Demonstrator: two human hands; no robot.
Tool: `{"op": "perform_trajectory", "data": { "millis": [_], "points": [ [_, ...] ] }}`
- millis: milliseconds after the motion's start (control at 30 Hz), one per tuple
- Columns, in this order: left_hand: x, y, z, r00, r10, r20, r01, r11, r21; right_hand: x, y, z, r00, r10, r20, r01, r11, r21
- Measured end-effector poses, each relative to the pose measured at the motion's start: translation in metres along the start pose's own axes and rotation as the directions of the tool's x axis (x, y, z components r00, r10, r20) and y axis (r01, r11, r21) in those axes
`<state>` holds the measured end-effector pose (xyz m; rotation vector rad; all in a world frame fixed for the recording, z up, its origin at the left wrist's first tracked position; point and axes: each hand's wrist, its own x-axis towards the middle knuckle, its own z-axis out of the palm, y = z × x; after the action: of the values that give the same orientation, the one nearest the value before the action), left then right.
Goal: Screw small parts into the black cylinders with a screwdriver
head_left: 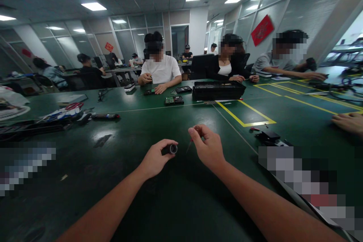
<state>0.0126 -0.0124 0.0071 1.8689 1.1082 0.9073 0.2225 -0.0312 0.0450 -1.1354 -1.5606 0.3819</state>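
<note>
Near the middle of the green table (136, 128), my left hand (155, 159) is closed round a small dark cylinder (171, 149), whose round, light-rimmed end faces right. My right hand (208, 145) pinches a small screwdriver (191, 143) between thumb and fingers; its handle looks reddish and its thin shaft points down and left. The screwdriver and the cylinder are a short way apart and do not touch. What the fingers cover of both things is hidden.
Ahead stand a black open box (219, 91) and a green circuit board (174, 100). A dark pen-like tool (106, 116) and cables lie left. Black parts (269, 137) lie right. Several people sit round the table; one person's hand (348, 122) rests at far right.
</note>
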Motion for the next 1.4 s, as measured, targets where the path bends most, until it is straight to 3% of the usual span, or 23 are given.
{"op": "perform_trajectory", "data": {
  "millis": [100,267,533,800,1100,1400],
  "points": [
    [-0.0009,-0.0007,0.0028,0.999,-0.016,-0.048,0.014,0.998,-0.06,-0.0019,-0.0008,-0.0006,0.998,0.032,-0.062,-0.025,0.993,0.116],
    [-0.0001,0.0044,0.0011,0.994,0.053,-0.094,-0.045,0.996,0.08,-0.0057,-0.0011,0.0022,0.999,0.033,-0.029,-0.026,0.977,0.212],
    [-0.0008,0.005,0.0003,0.994,0.095,-0.057,-0.088,0.99,0.106,-0.0053,-0.0043,0.0031,0.998,-0.018,0.053,0.018,1.0,0.012],
    [-0.0017,0.0058,-0.0032,0.992,0.026,-0.124,-0.005,0.985,0.172,-0.0015,-0.0068,-0.0019,0.999,-0.019,0.044,0.024,0.995,-0.096],
    [0.0005,-0.0011,-0.0065,0.984,0.068,-0.165,-0.037,0.982,0.185,-0.0036,-0.0034,0.0,0.977,-0.091,0.192,0.098,0.995,-0.028],
    [-0.0005,0.0017,-0.004,0.988,0.1,-0.122,-0.062,0.958,0.281,-0.0004,-0.0029,0.0021,0.99,-0.001,0.139,0.019,0.992,-0.124]
  ]
}}
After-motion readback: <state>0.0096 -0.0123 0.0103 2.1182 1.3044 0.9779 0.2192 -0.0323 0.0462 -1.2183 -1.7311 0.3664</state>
